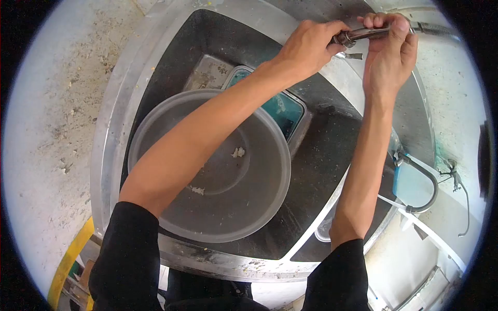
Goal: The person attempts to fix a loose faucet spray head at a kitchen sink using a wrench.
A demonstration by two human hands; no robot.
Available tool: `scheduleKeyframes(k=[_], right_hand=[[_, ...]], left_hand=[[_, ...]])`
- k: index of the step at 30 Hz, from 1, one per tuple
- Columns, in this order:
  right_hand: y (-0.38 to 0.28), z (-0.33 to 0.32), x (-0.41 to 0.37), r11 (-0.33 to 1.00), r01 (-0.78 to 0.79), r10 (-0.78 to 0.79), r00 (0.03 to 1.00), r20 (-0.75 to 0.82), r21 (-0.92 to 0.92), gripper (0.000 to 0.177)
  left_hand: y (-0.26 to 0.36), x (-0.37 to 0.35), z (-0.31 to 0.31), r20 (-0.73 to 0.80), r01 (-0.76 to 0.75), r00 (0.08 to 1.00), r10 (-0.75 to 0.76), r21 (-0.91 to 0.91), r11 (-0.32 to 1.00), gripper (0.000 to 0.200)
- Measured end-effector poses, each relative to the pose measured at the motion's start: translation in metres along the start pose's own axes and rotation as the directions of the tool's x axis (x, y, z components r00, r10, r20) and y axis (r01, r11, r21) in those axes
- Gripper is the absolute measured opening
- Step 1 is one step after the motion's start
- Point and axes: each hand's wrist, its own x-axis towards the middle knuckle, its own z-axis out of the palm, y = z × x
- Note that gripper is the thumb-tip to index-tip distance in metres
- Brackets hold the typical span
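Observation:
My left hand, reaching across the sink, is closed around the dark end of a chrome tap at the upper right. My right hand grips the same tap farther along, with the thumb on top and the fingers wrapped behind it. A ribbed metal hose runs off to the right from beside that hand. Below my left forearm, a large round translucent basin sits in the sink, holding a few pale scraps. No running water can be made out.
The steel sink has a divider on the right. Behind the basin lies a rectangular tray with teal contents. A curved tap stands at the far right. A stained wall borders the left, with a yellow edge below.

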Motion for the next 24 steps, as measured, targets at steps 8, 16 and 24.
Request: scheduleKeyframes(k=[8,16,24], right_hand=[[-0.024,-0.019,0.016,0.997,0.075,-0.076,0.993,-0.094,-0.012,0.018],[-0.017,-0.057,0.012,0.982,-0.05,0.088,0.975,-0.204,0.184,0.019],[-0.011,-0.077,0.012,0.938,-0.065,0.131,0.976,-0.173,0.342,0.022]], left_hand=[[-0.007,-0.022,0.02,-0.237,-0.234,0.949,0.205,-0.098,0.967,0.073],[-0.005,-0.009,0.013,-0.146,-0.083,0.988,0.054,-0.201,0.976,0.06],[0.011,0.002,0.016,-0.191,-0.166,0.973,0.126,-0.216,0.962,0.048]])
